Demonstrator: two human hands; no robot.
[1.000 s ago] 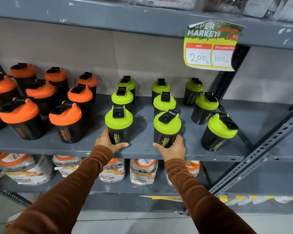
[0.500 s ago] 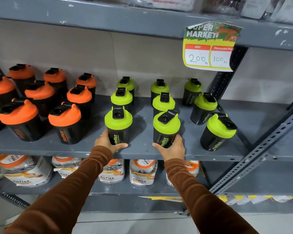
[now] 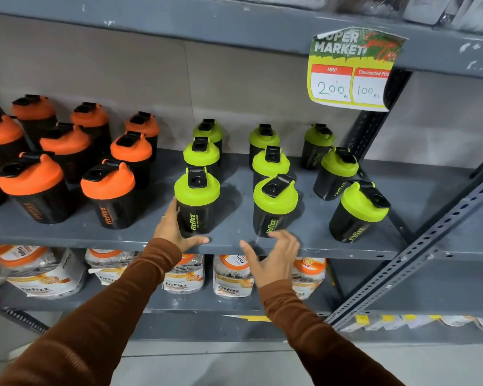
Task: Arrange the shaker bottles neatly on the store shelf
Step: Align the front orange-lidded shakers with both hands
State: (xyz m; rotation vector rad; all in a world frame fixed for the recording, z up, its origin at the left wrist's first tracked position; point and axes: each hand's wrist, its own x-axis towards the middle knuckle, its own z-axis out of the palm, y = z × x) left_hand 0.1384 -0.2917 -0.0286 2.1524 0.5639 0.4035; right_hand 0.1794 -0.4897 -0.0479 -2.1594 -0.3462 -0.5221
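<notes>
Left hand grip still wraps front-left green shaker; right hand now released, fingers spread, off middle shaker.

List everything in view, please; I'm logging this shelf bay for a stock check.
Green-lidded shaker bottles: nine, black bodies, middle shelf, centre to right, three columns.
Orange-lidded shaker bottles: at least eight, black bodies, middle shelf, left; more may be cut off.
Price sign: one, yellow, green and red, hanging from the upper shelf edge.
Fitfizz jars: about five, clear with orange and white labels, lower shelf.
Shelf: grey metal.
Left hand: brown sleeve, holding the front-left green-lidded bottle.
Right hand: brown sleeve, open, just off the front-middle bottle.
</notes>
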